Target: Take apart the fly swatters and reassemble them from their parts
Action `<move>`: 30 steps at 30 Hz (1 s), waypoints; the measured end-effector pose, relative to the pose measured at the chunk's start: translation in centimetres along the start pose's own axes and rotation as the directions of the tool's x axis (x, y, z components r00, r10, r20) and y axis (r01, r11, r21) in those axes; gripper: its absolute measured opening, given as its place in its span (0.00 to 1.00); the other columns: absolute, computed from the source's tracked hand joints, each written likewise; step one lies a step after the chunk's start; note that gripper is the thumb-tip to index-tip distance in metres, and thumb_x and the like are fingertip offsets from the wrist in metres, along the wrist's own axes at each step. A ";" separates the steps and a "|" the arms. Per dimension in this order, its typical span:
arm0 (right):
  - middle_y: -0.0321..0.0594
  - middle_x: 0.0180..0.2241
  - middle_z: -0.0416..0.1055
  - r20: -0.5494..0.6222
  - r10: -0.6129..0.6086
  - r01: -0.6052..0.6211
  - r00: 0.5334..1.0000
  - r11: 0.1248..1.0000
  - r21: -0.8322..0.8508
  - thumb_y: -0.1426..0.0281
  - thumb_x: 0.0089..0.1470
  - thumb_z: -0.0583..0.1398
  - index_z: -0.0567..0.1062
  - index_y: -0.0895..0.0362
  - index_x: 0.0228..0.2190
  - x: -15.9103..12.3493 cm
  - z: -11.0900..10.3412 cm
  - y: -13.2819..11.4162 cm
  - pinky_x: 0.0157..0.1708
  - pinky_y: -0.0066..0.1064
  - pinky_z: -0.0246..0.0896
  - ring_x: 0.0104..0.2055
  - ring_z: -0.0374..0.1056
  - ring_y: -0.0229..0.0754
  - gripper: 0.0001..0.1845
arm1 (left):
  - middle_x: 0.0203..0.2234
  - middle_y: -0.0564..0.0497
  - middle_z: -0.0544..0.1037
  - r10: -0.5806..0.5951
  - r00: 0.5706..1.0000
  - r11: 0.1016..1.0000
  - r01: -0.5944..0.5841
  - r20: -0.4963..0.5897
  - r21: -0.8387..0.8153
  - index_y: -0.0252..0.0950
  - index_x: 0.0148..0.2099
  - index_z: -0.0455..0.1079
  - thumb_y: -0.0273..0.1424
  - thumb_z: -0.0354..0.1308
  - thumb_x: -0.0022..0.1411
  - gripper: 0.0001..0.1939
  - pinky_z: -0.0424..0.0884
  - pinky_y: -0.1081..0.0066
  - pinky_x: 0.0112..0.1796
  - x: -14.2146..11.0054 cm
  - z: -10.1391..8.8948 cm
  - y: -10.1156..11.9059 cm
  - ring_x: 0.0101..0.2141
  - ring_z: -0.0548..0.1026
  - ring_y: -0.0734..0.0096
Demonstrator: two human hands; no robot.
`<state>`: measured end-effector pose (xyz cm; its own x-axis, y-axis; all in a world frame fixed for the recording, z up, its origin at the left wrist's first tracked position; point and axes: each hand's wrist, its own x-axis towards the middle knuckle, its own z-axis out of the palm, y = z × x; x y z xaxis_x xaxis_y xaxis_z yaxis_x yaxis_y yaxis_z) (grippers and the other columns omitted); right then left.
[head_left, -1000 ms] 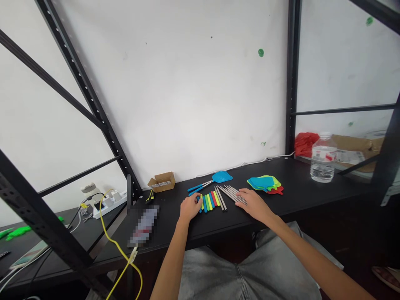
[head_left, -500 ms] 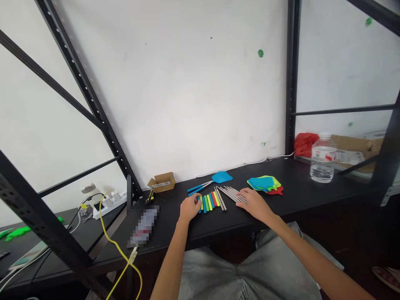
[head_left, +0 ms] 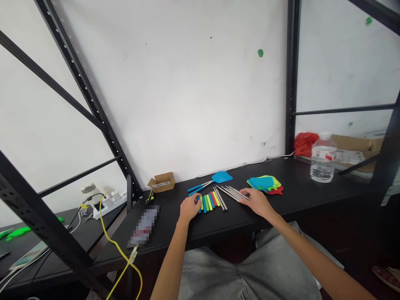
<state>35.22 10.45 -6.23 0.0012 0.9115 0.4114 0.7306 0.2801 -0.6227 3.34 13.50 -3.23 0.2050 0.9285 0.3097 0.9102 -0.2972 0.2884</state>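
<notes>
Left hand (head_left: pixel 189 207) rests on the black tabletop (head_left: pixel 296 189), fingers curled at the left end of a row of coloured handles (head_left: pixel 209 201); whether it grips one cannot be told. Right hand (head_left: pixel 258 202) lies palm down, fingers spread, fingertips touching the fanned metal rods (head_left: pixel 233 192) just right of the handles. An assembled blue fly swatter (head_left: pixel 212 180) lies behind the row. A stack of swatter heads (head_left: pixel 265 183) sits near the right hand. A water bottle (head_left: pixel 323 158) stands well apart, far right.
</notes>
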 end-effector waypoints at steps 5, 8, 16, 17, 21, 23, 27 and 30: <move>0.42 0.39 0.77 -0.029 -0.006 0.005 1.000 0.999 -0.034 0.64 0.54 0.59 0.77 0.54 0.43 0.3 0.2 0.4 0.40 0.36 0.63 0.41 0.73 0.49 0.16 | 0.27 0.52 0.74 0.006 1.000 1.000 -0.006 -0.005 -0.010 0.43 0.52 0.71 0.33 0.47 0.65 0.17 0.58 0.74 0.27 0.0 0.1 -0.2 0.30 0.73 0.69; 0.42 0.38 0.78 -0.021 -0.002 0.000 1.000 0.996 -0.090 0.64 0.56 0.58 0.78 0.54 0.42 0.1 0.3 0.1 0.39 0.35 0.62 0.40 0.73 0.49 0.14 | 0.28 0.52 0.75 -0.006 1.000 1.000 0.006 0.001 -0.008 0.42 0.53 0.71 0.32 0.47 0.65 0.17 0.58 0.74 0.28 0.0 0.0 -0.1 0.31 0.73 0.68; 0.44 0.41 0.77 -0.005 0.010 -0.011 1.000 0.961 -0.276 0.62 0.62 0.50 0.78 0.52 0.40 -0.4 0.5 -0.7 0.35 0.34 0.60 0.43 0.73 0.51 0.18 | 0.28 0.52 0.75 -0.008 1.000 1.000 0.008 -0.003 -0.026 0.43 0.52 0.71 0.29 0.48 0.62 0.18 0.58 0.74 0.28 0.1 0.1 -0.2 0.30 0.73 0.69; 0.45 0.41 0.77 -0.004 0.014 -0.014 1.000 0.966 -0.259 0.63 0.63 0.49 0.78 0.53 0.39 -0.3 0.4 -0.6 0.35 0.34 0.59 0.42 0.73 0.50 0.18 | 0.27 0.53 0.74 -0.005 1.000 1.000 0.005 -0.006 -0.030 0.43 0.51 0.72 0.29 0.48 0.62 0.18 0.58 0.74 0.28 0.1 0.1 -0.3 0.30 0.73 0.69; 0.45 0.38 0.77 -0.037 0.040 -0.043 0.999 0.995 -0.086 0.63 0.63 0.47 0.78 0.55 0.37 0.4 0.2 0.5 0.38 0.33 0.60 0.41 0.73 0.49 0.21 | 0.26 0.53 0.74 -0.001 1.000 0.999 0.001 -0.005 -0.038 0.43 0.51 0.72 0.28 0.48 0.61 0.18 0.57 0.74 0.27 0.1 0.2 -0.4 0.29 0.72 0.69; 0.45 0.34 0.77 -0.072 0.062 -0.058 0.995 0.997 0.051 0.62 0.62 0.45 0.77 0.56 0.35 0.9 0.1 1.1 0.38 0.34 0.61 0.39 0.73 0.49 0.23 | 0.26 0.53 0.74 -0.005 1.000 0.999 0.005 -0.010 -0.034 0.43 0.51 0.72 0.28 0.49 0.61 0.19 0.57 0.74 0.27 0.1 0.3 -0.4 0.29 0.72 0.69; 0.43 0.28 0.74 -0.157 0.108 -0.063 0.982 0.962 0.265 0.58 0.60 0.44 0.76 0.58 0.34 1.5 0.3 2.0 0.35 0.35 0.63 0.33 0.71 0.48 0.26 | 0.26 0.52 0.74 -0.042 0.998 0.999 0.042 -0.037 -0.001 0.43 0.50 0.73 0.29 0.50 0.61 0.17 0.57 0.74 0.27 0.2 0.5 -0.4 0.29 0.72 0.68; 0.42 0.26 0.72 -0.191 0.131 -0.062 0.973 0.941 0.334 0.57 0.59 0.44 0.74 0.58 0.33 1.5 0.3 2.0 0.33 0.35 0.62 0.31 0.69 0.47 0.24 | 0.28 0.51 0.75 -0.096 0.994 0.995 0.097 -0.059 0.006 0.42 0.49 0.74 0.32 0.52 0.61 0.15 0.57 0.74 0.27 0.3 0.7 -0.4 0.31 0.72 0.67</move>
<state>36.46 12.52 -7.08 0.2273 0.8661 0.4452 0.4589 0.3079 -0.8334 3.23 14.09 -3.85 0.0949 0.9378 0.3339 0.9279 -0.2048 0.3115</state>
